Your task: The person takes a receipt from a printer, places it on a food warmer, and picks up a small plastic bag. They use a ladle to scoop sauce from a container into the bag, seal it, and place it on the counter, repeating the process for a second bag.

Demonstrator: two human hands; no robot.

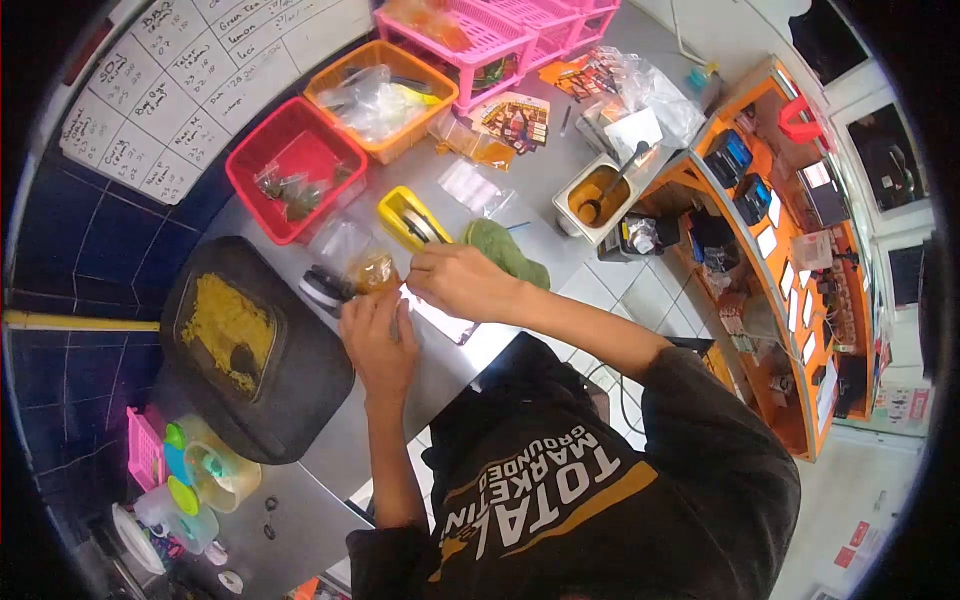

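On the steel counter (520, 170), both hands are gripping a small bag (372, 272) of yellow powder. Left hand (378, 340) is pinching its near edge; right hand (458, 282) is pinching its right edge, beside the black tub (300, 380).

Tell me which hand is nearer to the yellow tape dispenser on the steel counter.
Right. The right hand is just below the yellow tape dispenser, nearly beside it. The left hand is lower on the counter, farther from it.

Grey steel counter (520, 180) against dark blue tiled wall (70, 250); handwritten white board (170, 80) mounted above. Floor of pale tiles (640, 295). Orange shelving unit (790, 300) stands at right.
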